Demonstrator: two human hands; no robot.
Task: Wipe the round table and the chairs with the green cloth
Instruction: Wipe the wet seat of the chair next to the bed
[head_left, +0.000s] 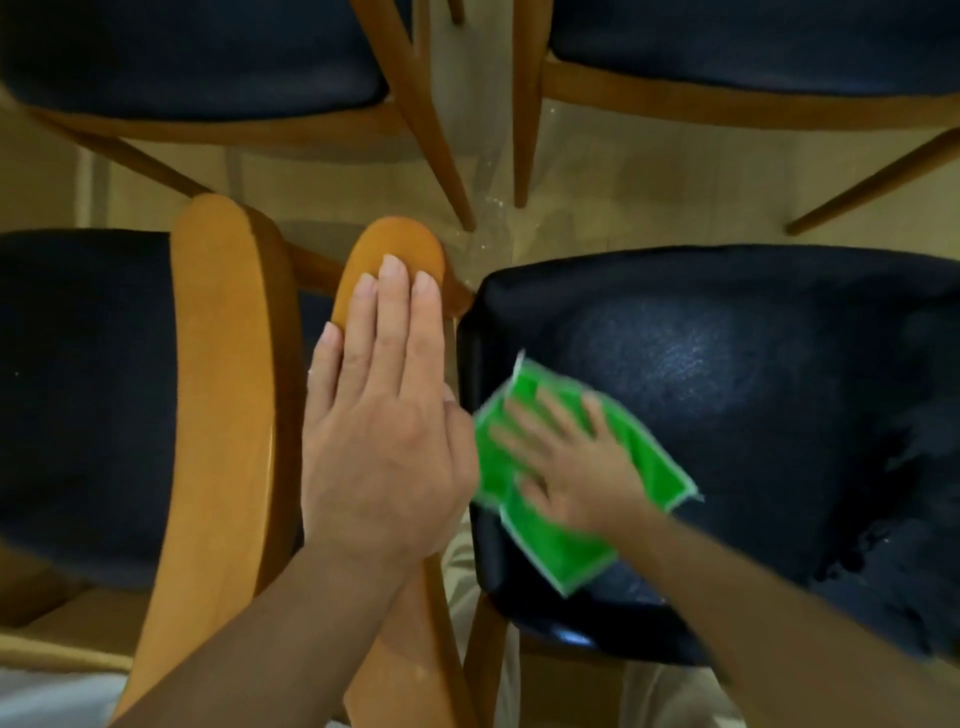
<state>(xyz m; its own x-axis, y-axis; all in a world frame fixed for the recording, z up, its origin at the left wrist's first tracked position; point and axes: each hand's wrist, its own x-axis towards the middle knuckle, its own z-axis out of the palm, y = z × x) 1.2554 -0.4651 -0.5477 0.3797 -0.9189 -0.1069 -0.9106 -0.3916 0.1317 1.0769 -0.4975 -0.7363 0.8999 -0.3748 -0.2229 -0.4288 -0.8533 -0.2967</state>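
Two hands at work: the right hand (566, 467), fingers spread flat and released, presses the green cloth (550, 530) onto the dark seat (753, 374) at five o'clock, while the left hand (384, 415) rests open-fingered on the wooden backrest (395, 244), so overlapping strokes toward the seat's far edge look best.

The right hand (566, 462) lies flat with spread fingers on the green cloth (576, 478), pressing it onto a dark chair seat (753, 405). The left hand (384, 415) rests flat along a wooden chair back (395, 249). Three other dark-seated chairs stand around.
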